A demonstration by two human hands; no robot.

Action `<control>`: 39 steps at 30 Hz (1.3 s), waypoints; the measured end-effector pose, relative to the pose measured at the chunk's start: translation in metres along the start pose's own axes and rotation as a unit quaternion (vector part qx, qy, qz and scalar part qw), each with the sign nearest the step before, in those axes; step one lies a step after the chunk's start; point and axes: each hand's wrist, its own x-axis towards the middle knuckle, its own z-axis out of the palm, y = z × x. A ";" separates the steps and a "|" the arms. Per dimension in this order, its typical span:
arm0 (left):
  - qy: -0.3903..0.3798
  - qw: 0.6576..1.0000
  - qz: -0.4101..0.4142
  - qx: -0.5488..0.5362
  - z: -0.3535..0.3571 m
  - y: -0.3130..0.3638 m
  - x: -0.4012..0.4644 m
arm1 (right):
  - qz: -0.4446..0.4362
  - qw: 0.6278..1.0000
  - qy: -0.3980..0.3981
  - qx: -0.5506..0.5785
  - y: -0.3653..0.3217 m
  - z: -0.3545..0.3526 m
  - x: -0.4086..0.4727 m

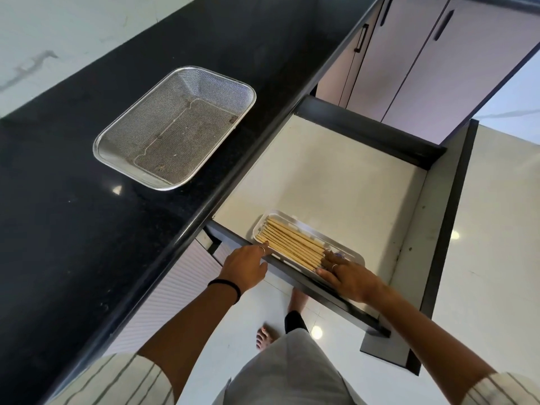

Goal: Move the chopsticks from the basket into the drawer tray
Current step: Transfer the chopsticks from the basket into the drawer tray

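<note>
Several pale wooden chopsticks [292,242] lie side by side in a clear plastic tray [349,252] at the near left corner of the open drawer [336,176]. My left hand [247,266] rests at the drawer's front edge, one finger touching the chopsticks' left ends. My right hand [347,276] lies flat on their right ends, fingers spread. Neither hand grips anything. The metal mesh basket [175,127] stands on the black counter with nothing in it.
The black stone counter [87,214] runs along the left. The drawer's dark front panel [438,258] juts out to the right. Pale cabinet doors [423,68] with dark handles stand beyond. My bare feet [264,336] are on the glossy tiled floor below.
</note>
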 end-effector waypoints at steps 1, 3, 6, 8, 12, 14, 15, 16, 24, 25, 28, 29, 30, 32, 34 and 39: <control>0.001 1.000 0.001 0.001 0.000 0.000 0.000 | -0.013 1.000 -0.009 0.001 0.001 -0.001 -0.001; 0.002 1.000 -0.001 0.003 0.000 0.000 0.000 | -0.026 0.999 -0.031 -0.009 0.005 0.000 -0.003; 0.002 1.000 -0.003 0.002 0.001 0.001 0.000 | -0.027 0.999 -0.042 -0.020 0.009 0.002 -0.003; 0.001 1.000 -0.002 0.000 0.001 0.000 0.000 | -0.031 0.998 -0.044 -0.018 0.008 0.001 -0.003; 0.001 1.000 -0.006 -0.001 0.000 0.000 0.000 | -0.041 0.998 -0.046 -0.019 0.009 0.000 -0.002; -0.001 1.000 -0.008 0.003 0.000 0.000 0.000 | -0.042 0.998 -0.037 -0.021 0.009 -0.004 -0.001; -0.001 1.000 -0.008 0.006 0.000 0.000 0.000 | -0.046 0.998 -0.026 -0.023 0.009 -0.007 -0.001; 0.000 1.000 -0.006 0.007 0.000 0.000 0.000 | -0.052 0.998 -0.014 -0.027 0.009 -0.009 -0.001; 0.009 1.000 0.005 0.012 0.001 0.001 0.000 | -0.003 0.995 -0.026 0.100 -0.012 0.001 -0.012; 0.008 1.000 0.004 0.013 0.001 0.001 0.000 | 0.009 0.995 -0.032 0.092 -0.014 0.003 -0.012; 0.008 1.000 -0.003 0.021 0.002 0.002 -0.001 | 0.024 0.998 -0.020 0.050 -0.015 0.008 -0.011; 0.009 1.000 -0.005 0.023 0.002 0.002 -0.001 | 0.030 0.999 -0.009 0.029 -0.014 0.009 -0.010; 0.009 1.000 -0.005 0.025 0.002 0.003 -0.001 | 0.037 0.999 0.005 0.009 -0.014 0.010 -0.010; 0.011 1.000 -0.003 0.028 0.002 0.004 -0.001 | 0.043 0.999 0.028 -0.005 -0.014 0.012 -0.011; 0.014 0.999 0.000 0.031 0.002 0.005 -0.001 | 0.042 0.998 0.034 0.013 -0.015 0.012 -0.012; 0.017 0.999 -0.008 0.035 0.002 0.007 -0.002 | 0.042 0.995 0.066 0.066 -0.012 0.010 -0.005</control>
